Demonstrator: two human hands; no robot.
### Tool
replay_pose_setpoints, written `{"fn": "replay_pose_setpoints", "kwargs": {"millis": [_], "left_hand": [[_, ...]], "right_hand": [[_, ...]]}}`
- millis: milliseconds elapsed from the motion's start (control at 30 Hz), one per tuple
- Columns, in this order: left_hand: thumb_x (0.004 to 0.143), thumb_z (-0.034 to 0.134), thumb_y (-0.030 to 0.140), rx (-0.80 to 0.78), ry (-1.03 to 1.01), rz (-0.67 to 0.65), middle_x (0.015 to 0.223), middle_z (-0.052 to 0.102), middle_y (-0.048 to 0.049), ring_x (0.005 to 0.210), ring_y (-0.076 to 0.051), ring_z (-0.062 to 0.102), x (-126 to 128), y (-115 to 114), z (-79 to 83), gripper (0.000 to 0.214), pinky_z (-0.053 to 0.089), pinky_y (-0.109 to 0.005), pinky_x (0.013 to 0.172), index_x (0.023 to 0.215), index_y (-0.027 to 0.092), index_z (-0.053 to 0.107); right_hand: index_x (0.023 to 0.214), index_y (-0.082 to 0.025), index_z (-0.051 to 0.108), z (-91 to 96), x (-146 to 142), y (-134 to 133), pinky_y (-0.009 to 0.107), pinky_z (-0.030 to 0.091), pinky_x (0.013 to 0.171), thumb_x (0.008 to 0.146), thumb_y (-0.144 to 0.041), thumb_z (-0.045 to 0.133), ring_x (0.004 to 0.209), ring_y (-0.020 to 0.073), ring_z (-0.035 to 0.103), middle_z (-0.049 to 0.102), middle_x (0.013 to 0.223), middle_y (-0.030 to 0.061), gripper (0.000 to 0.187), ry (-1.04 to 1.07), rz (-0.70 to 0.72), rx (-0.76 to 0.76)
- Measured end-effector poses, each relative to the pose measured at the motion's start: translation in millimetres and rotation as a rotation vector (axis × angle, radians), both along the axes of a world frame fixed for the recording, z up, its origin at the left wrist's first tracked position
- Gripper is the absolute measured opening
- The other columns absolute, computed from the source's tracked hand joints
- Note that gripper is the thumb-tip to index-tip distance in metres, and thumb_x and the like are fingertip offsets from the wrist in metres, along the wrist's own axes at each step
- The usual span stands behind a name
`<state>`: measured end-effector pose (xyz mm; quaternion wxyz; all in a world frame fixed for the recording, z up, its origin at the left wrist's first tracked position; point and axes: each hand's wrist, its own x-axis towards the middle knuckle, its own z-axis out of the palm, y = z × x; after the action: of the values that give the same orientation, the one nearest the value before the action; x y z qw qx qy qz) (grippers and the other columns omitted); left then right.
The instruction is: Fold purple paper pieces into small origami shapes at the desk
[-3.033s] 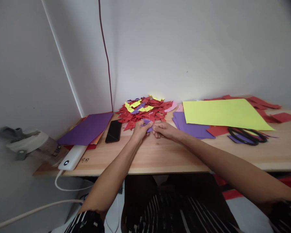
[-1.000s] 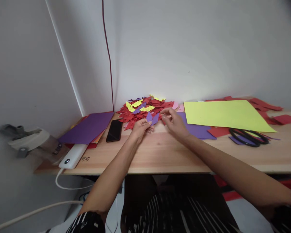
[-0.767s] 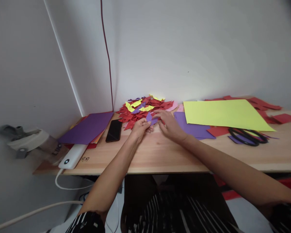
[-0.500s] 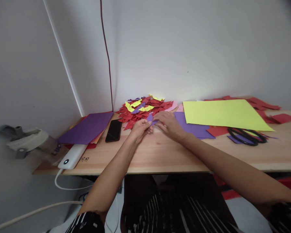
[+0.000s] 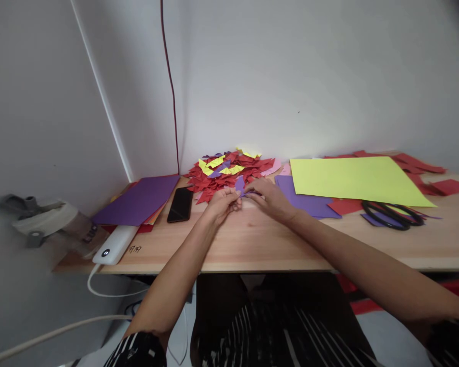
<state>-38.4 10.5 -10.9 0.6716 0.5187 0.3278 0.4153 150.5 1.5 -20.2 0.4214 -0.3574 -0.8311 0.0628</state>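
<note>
Between my hands is a small folded piece of purple paper (image 5: 239, 184), held just above the wooden table (image 5: 252, 239). My left hand (image 5: 224, 202) pinches its lower left part between thumb and fingers. From the other side, my right hand (image 5: 266, 195) has its thumb and fingertips closed on the paper's right edge. Directly behind my hands lies a heap of folded paper pieces (image 5: 229, 176), mostly red, with some yellow and purple ones.
To the left are a black phone (image 5: 180, 205), purple sheets (image 5: 137, 200), a white power bank (image 5: 116, 245) with a cable, and a clear bottle (image 5: 74, 229). On the right lie a large yellow sheet (image 5: 359, 178), black-handled scissors (image 5: 392, 215) and red paper pieces (image 5: 451, 186).
The right fingers have come down and closed onto the purple paper's right side. The paper now stands slightly more upright. My left hand keeps its pinch in nearly the same spot.
</note>
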Motion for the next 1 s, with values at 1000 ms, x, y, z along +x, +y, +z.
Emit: {"fn": "replay_pose_setpoints", "kwargs": {"millis": [1000], "left_hand": [[0.075,0.062,0.016,0.122,0.189,0.028,0.055,0.065,-0.0055,0.044,-0.008,0.056,6.2,-1.3,-1.4,0.018,0.038,-0.019,0.046,0.06,0.014,0.051]], "right_hand": [[0.083,-0.022,0.065,7.0,3.1,1.4,0.035,0.038,0.079,0.089,-0.029,0.058,0.081,0.0215,0.057,0.068,0.084,0.005,0.011,0.007,0.011,-0.14]]}}
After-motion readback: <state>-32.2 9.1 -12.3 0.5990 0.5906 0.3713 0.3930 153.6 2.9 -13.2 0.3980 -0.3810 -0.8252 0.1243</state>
